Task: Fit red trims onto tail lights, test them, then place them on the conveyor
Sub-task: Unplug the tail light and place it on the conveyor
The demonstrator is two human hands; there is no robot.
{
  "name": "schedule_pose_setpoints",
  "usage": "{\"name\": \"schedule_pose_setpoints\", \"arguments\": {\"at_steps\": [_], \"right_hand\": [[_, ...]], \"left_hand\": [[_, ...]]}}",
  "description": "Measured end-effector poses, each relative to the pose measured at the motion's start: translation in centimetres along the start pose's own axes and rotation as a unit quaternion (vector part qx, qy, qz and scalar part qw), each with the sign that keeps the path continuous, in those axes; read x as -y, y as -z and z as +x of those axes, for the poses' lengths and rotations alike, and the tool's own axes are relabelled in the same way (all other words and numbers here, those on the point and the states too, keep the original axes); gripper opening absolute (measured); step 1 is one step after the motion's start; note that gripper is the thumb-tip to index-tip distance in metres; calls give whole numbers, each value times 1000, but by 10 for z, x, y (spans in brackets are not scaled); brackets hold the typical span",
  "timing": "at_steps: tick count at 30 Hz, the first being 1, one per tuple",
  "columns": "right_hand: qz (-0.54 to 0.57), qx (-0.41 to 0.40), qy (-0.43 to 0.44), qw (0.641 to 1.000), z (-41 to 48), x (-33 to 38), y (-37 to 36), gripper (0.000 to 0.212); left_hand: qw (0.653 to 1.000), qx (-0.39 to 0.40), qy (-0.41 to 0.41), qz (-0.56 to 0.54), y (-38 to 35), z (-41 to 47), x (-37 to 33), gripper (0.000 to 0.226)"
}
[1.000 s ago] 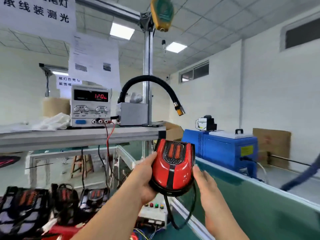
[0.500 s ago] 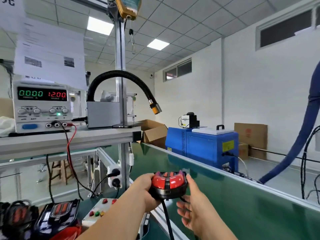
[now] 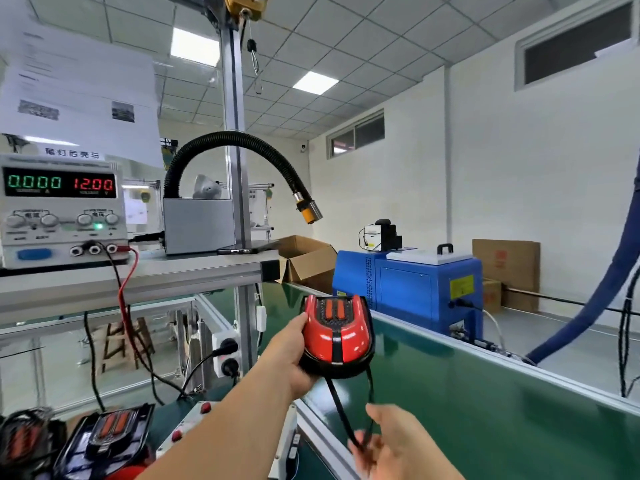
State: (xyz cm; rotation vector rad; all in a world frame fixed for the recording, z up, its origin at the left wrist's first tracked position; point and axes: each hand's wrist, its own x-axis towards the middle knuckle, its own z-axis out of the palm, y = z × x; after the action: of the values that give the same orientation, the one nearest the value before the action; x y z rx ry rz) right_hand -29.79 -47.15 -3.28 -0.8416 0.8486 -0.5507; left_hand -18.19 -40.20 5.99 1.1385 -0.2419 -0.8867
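Red trim (image 3: 320,337) judged fitted: tail light (image 3: 337,341) is held just over the conveyor (image 3: 485,407), left hand (image 3: 294,356) in a curled grip round its side, right hand (image 3: 398,445) apparently pinching its black lead (image 3: 341,412); set-down on the belt outstanding, testing unconfirmed.

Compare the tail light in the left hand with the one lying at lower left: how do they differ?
The held tail light wears a glossy red trim; the lower-left tail light shows a black surround. The left hand grips the held tail light in the air, its cable pinched by the right hand; the lower-left tail light lies untouched. Both have twin orange strips in a dark grille.
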Motion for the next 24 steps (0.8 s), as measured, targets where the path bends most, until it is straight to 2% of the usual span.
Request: {"name": "schedule_pose_setpoints", "arguments": {"at_steps": [4,6,9,11,15,18,21,24], "right_hand": [[-1,-67,38,997,8,27,-2,27],[4,-68,66,996,10,38,-8,30],[-27,-36,97,994,9,37,-18,22],[-73,-16,119,990,11,33,-25,26],[-130,-31,158,978,8,45,-38,22],[-147,-57,174,972,9,60,-44,16],[-189,-66,176,964,17,72,-46,17],[-179,-17,187,966,23,76,-44,34]], "left_hand": [[993,0,-12,120,8,3,9,36],[990,-25,-19,137,11,7,12,36],[991,-62,6,119,15,13,9,32],[992,-70,42,101,18,15,6,29],[993,-79,65,64,20,23,0,21],[995,-71,70,27,16,24,-9,26],[997,-41,56,23,11,20,-11,27],[999,4,-15,37,13,21,-6,35]]}}
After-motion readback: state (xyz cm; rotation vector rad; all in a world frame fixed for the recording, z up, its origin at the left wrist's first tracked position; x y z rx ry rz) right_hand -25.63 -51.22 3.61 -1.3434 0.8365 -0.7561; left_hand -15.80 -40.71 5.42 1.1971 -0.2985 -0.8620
